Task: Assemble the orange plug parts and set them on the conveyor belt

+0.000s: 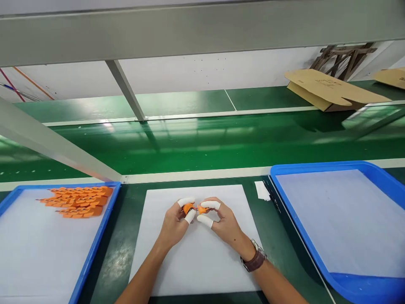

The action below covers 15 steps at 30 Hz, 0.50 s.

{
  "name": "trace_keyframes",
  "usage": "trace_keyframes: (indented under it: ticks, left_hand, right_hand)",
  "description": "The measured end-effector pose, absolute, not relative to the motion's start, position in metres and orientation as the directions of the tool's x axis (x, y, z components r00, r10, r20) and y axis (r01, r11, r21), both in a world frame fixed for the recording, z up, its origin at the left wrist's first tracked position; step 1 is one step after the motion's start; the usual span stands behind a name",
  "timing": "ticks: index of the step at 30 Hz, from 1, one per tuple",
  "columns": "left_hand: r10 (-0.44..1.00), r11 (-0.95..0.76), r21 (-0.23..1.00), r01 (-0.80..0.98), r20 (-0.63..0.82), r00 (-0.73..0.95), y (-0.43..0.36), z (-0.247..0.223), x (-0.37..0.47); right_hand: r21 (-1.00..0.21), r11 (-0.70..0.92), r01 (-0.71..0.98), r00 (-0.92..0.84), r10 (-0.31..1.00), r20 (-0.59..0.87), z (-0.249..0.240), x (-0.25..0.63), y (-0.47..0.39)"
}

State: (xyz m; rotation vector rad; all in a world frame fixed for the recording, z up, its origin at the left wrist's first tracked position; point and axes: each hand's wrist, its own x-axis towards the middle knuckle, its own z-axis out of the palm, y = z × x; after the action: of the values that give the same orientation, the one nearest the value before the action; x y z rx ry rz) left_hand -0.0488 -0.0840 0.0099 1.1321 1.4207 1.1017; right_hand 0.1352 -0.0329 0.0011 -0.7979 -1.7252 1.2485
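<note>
My left hand [176, 221] pinches a small orange part [187, 208] between white-covered thumb and finger. Opposite it, my right hand [223, 219] has its covered fingertips closed on another small orange piece [202, 209]. Thin wires, reddish and dark, run across the short gap between the two pieces. Both hands are above a white sheet [196, 257] on the green bench. My fingers hide much of each orange piece, so their exact kind cannot be made out.
At left, a blue tray [98, 242] holds rows of similar orange parts [84, 202]. Another blue tray [303, 236], lined with white, stands at right. Beside it lie a white scrap [262, 191] and dark thin tools [274, 196]. A metal post [60, 145] rises at left; a cardboard box [332, 88] sits beyond.
</note>
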Motion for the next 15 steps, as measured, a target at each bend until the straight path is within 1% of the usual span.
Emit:
trace_keyframes:
  ticks: [3,6,10,12,15]
  left_hand:
    - [0.986,0.158,0.986,0.048,-0.156,-0.055,-0.081,0.015,-0.050]
    - [0.974,0.219,0.976,0.001,-0.219,-0.061,-0.080,0.019,-0.054]
    - [0.964,0.262,0.963,-0.060,-0.265,-0.035,-0.080,0.021,-0.055]
    - [0.963,0.259,0.963,-0.074,-0.264,-0.060,-0.080,0.018,-0.052]
    - [0.966,0.230,0.972,-0.049,-0.234,-0.111,-0.081,0.009,-0.045]
  right_hand:
    - [-0.929,0.369,0.024,-0.488,0.815,0.311,0.005,0.136,-0.032]
    - [-0.909,0.417,0.014,-0.518,0.781,0.350,0.007,0.137,-0.031]
    - [-0.896,0.443,0.023,-0.482,0.790,0.379,0.009,0.138,-0.032]
    - [-0.904,0.427,0.035,-0.470,0.805,0.362,0.009,0.138,-0.035]
    - [-0.936,0.342,0.086,-0.446,0.853,0.271,0.008,0.133,-0.041]
